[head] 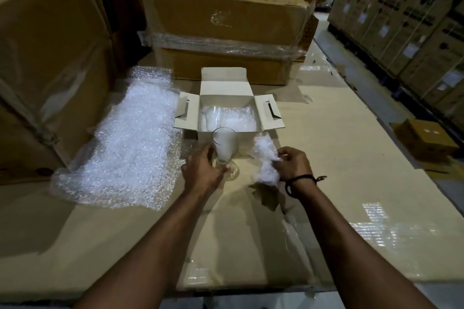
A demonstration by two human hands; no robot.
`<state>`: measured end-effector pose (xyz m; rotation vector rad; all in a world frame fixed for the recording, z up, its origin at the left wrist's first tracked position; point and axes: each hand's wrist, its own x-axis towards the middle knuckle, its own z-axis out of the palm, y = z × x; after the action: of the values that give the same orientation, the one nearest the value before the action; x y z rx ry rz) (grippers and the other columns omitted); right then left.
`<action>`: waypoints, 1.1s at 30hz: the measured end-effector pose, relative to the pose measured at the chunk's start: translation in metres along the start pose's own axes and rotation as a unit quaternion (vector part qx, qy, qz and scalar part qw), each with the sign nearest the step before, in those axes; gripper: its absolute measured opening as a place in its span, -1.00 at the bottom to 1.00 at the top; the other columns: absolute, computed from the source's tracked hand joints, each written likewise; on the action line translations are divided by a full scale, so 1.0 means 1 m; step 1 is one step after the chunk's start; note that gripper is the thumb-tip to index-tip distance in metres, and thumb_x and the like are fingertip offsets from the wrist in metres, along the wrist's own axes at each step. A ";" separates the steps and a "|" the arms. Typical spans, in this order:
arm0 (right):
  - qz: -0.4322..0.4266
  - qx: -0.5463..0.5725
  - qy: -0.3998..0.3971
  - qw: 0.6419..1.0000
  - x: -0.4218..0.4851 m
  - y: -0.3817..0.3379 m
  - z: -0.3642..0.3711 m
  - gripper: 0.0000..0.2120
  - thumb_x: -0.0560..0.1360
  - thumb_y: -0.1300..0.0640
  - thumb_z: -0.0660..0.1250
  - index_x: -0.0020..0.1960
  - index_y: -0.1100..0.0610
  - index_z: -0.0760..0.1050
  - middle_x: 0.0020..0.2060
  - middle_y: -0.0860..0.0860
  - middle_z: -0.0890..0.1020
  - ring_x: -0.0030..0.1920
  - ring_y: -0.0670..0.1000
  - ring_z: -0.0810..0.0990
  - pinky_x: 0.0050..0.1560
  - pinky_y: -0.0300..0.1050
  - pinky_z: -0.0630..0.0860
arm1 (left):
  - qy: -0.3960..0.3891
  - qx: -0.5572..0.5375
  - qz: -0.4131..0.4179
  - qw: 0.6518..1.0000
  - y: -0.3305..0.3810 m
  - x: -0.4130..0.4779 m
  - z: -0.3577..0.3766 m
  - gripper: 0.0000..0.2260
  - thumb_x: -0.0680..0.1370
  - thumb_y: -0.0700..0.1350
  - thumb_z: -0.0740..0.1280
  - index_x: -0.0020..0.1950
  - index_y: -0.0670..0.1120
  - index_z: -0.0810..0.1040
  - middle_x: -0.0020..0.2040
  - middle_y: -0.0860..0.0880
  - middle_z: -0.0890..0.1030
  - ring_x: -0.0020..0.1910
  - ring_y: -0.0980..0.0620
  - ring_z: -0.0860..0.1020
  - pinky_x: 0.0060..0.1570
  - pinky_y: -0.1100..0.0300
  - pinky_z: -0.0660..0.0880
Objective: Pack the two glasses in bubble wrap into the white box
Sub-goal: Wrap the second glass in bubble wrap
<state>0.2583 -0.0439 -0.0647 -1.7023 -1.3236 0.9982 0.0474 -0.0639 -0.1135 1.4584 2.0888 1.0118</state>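
A stemmed clear glass [224, 147] stuffed with white bubble wrap stands upright on the cardboard surface just in front of the white box [227, 88]. My left hand [202, 169] grips its stem and foot. My right hand [292, 164] holds a crumpled piece of bubble wrap [266, 160] to the right of the glass. The white box is open, its flaps spread. Inside lie another glass [213, 114] at the left and bubble wrap [238, 119] at the right.
A large sheet of bubble wrap [125, 143] lies to the left of the box. Big cardboard cartons [226, 20] stand behind and at the left. A small brown carton [426, 139] sits lower at the right, past the surface's edge.
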 end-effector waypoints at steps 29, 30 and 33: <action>-0.263 -0.459 -0.264 0.807 0.027 -0.120 0.047 -0.58 0.50 0.05 0.34 0.36 -0.05 0.41 0.20 -0.02 0.60 0.19 0.06 0.54 0.20 -0.04 0.47 | -0.030 0.023 0.050 0.998 -0.014 0.018 0.008 -0.55 0.39 0.30 0.39 0.23 0.19 0.53 0.05 -0.02 0.64 0.11 -0.10 0.52 0.11 -0.03 0.43; -0.286 -0.439 -0.239 0.818 0.024 -0.120 0.048 -0.54 0.49 0.07 0.37 0.36 -0.07 0.36 0.16 -0.05 0.61 0.14 0.06 0.56 0.14 -0.04 0.49 | -0.030 0.024 0.051 0.998 -0.013 0.018 0.007 -0.56 0.39 0.29 0.40 0.21 0.18 0.53 0.04 -0.01 0.64 0.11 -0.10 0.52 0.11 -0.01 0.41; -0.350 -0.470 -0.201 0.785 0.016 -0.115 0.063 -0.52 0.49 0.23 0.35 0.34 -0.11 0.38 0.11 -0.06 0.62 0.08 0.05 0.57 -0.01 -0.15 0.46 | -0.023 0.015 0.057 0.998 -0.008 0.015 0.004 -0.58 0.40 0.28 0.40 0.20 0.17 0.54 0.09 0.00 0.63 0.15 -0.10 0.49 0.12 0.00 0.37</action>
<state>0.1589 -0.0008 0.0103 -1.3640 -2.7923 0.2072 0.0391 -0.0508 -0.1206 1.6168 2.0169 0.9820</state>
